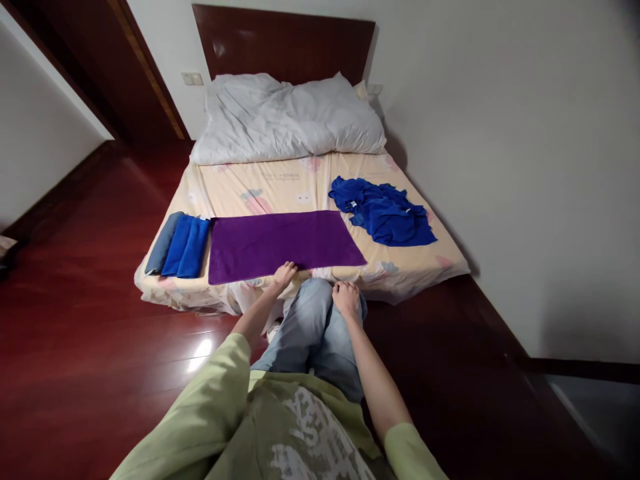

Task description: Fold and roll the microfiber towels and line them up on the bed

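A purple cloth (285,243) lies spread flat across the near part of the bed. My left hand (285,273) touches its front edge near the middle; whether the fingers pinch the fabric is too small to tell. My right hand (347,295) rests on my knee with the fingers apart, holding nothing. Left of the purple cloth lie rolled or folded blue cloths (186,247), with a grey-blue one (165,245) beside them. A crumpled heap of blue cloth (387,212) sits to the right, close to the purple cloth's far right corner.
The bed (225,189) has a patterned cream sheet. A white quilt (290,120) is bunched against the dark headboard (285,43). A wall runs along the right side, and dark red floor (100,300) shows at the left.
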Motion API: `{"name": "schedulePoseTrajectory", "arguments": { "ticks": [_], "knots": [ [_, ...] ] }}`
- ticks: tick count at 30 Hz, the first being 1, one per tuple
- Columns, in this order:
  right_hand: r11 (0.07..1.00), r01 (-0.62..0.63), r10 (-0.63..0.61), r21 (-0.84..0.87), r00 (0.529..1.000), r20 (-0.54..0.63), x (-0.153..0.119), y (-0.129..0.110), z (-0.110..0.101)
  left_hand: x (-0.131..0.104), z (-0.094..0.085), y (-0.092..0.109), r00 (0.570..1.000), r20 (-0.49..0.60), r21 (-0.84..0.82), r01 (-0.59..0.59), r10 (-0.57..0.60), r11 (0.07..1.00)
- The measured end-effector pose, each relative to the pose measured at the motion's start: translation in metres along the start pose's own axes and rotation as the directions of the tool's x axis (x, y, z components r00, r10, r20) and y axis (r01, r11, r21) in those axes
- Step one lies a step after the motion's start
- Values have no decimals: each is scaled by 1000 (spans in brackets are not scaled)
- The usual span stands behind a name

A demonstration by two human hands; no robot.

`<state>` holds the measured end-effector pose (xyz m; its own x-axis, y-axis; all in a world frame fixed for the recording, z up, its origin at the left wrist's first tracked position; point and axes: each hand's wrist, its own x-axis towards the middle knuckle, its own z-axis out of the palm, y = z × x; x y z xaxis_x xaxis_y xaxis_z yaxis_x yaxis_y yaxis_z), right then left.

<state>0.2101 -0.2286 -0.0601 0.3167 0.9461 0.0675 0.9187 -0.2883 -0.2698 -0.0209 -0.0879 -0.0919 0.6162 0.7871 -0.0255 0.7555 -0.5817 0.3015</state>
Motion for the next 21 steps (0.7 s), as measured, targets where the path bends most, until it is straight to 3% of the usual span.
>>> {"name": "schedulePoseTrajectory", "arguments": {
  "ticks": [8,15,19,21],
  "knots": [
    [1000,13,-11,-21,998,67,8,-25,-6,-14,-1,11,994,112,25,0,-3,1000],
    [999,-19,16,37,997,73,10,-26,-5,-17,-10,17,991,128,1,29,-29,1000],
    [973,-84,74,217,996,52,4,-25,-15,-42,-13,56,992,100,-24,80,-78,996],
    [849,-182,165,495,983,79,-2,-36,-19,-74,-6,89,992,75,-32,102,-99,994]
  ]
}}
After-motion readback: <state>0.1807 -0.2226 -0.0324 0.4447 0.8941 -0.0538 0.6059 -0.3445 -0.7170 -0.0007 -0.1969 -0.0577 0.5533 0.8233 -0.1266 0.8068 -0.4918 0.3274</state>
